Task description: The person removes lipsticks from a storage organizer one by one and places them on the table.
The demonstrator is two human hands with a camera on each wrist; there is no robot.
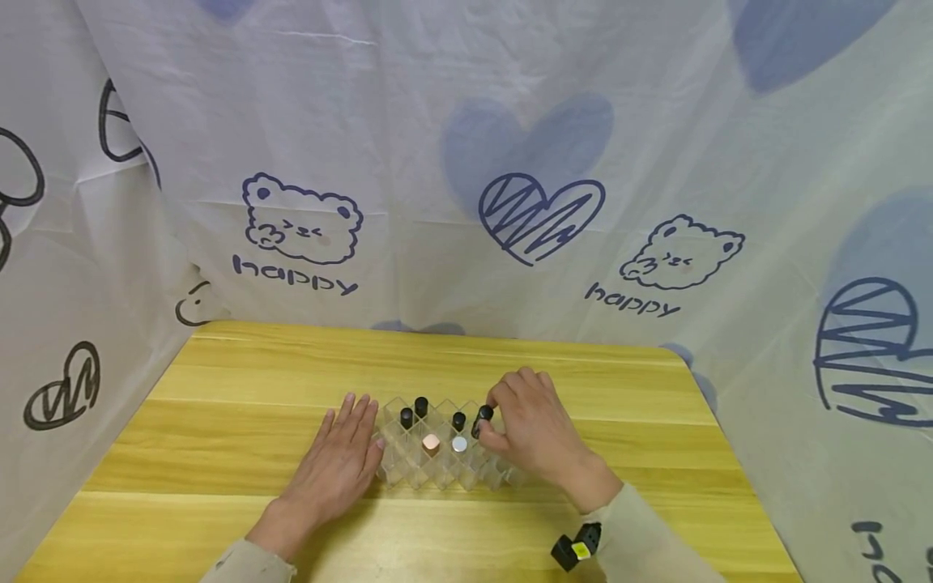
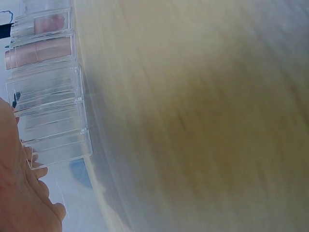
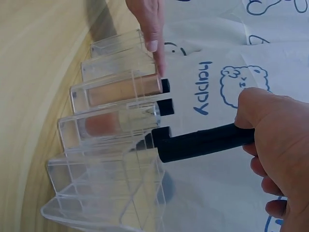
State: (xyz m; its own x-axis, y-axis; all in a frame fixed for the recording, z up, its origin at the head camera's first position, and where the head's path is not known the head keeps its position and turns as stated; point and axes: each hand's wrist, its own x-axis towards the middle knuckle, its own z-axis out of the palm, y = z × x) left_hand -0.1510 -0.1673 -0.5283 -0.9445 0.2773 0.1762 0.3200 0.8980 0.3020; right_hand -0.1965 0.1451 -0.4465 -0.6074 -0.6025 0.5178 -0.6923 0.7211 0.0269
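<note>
A clear lipstick organizer (image 1: 440, 476) with diamond-shaped compartments stands on the table. My right hand (image 1: 538, 429) pinches a black lipstick tube (image 3: 205, 141) between thumb and fingers. Its lower end is right at the top of the organizer's right part, tilted in the head view. My left hand (image 1: 337, 465) lies with straight fingers along the organizer's left end, thumb at its edge. In the compartments stand a rose-gold lipstick (image 1: 431, 444), a silver-topped tube (image 1: 459, 444) with a pinkish lower part, and several black-capped tubes (image 1: 406, 418) behind them.
The yellow wood-grain table (image 1: 437, 542) reaches back to a white cloth (image 1: 423, 202) printed with hearts and bears. More of this cloth hangs at both sides. A small black device (image 1: 576, 548) sits by the right wrist.
</note>
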